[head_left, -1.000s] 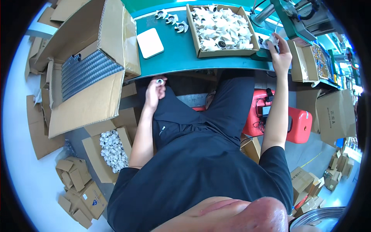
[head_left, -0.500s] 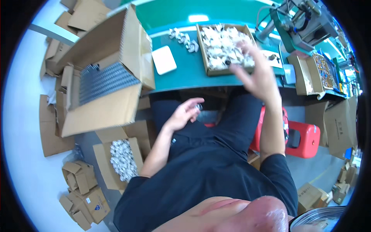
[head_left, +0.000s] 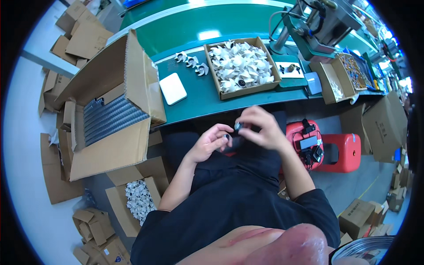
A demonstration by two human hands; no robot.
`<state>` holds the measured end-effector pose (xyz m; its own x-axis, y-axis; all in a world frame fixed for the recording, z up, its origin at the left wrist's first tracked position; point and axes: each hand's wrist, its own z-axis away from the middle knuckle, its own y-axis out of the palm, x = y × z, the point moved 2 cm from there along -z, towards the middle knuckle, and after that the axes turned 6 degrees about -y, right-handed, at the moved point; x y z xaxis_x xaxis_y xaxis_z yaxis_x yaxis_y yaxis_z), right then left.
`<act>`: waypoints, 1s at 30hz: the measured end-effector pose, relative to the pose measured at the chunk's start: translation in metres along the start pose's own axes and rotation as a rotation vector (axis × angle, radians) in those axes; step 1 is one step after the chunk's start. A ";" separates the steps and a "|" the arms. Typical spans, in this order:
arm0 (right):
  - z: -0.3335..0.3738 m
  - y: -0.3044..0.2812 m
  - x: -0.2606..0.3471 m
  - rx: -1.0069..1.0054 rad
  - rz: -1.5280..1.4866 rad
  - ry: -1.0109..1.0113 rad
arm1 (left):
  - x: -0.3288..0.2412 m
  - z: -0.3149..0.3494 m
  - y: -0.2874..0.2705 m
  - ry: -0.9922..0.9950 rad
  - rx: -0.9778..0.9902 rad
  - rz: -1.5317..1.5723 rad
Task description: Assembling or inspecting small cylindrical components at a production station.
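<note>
Above my lap, my left hand (head_left: 209, 143) pinches a small dark round part (head_left: 227, 137) between thumb and fingertips. Close beside it, my right hand (head_left: 261, 128) grips a small dark piece with a shiny end (head_left: 238, 126) in its fingertips. The two pieces are a little apart, and both are too small to name. Beyond my hands, a shallow cardboard box (head_left: 224, 95) on the green bench (head_left: 194, 108) is filled with white bladed impellers (head_left: 240, 64). One of these has a dark round centre. Several loose white impellers (head_left: 191, 62) lie left of the box.
A white square lid (head_left: 173, 88) lies near the bench edge. To the left stands a large open carton (head_left: 110, 152) with grey ridged trays (head_left: 112, 119). A press machine (head_left: 316, 33) rises at the back right. Beside my right arm is a red stool (head_left: 342, 152) holding small electronics.
My right hand has come back from over the box of impellers to beside my left hand, now with a small dark piece in its fingers. The view has tilted slightly.
</note>
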<state>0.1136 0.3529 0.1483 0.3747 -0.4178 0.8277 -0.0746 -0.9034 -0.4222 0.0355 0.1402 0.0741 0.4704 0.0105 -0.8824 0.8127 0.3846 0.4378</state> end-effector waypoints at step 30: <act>0.075 -0.370 -0.132 -0.411 1.043 0.662 | -0.066 -0.063 -0.053 0.303 -0.147 0.204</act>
<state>0.1614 0.7496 0.1674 -0.5470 -0.7976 0.2542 -0.3724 -0.0401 -0.9272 -0.0604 0.1778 0.0986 0.4766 0.3641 -0.8002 0.6446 0.4742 0.5997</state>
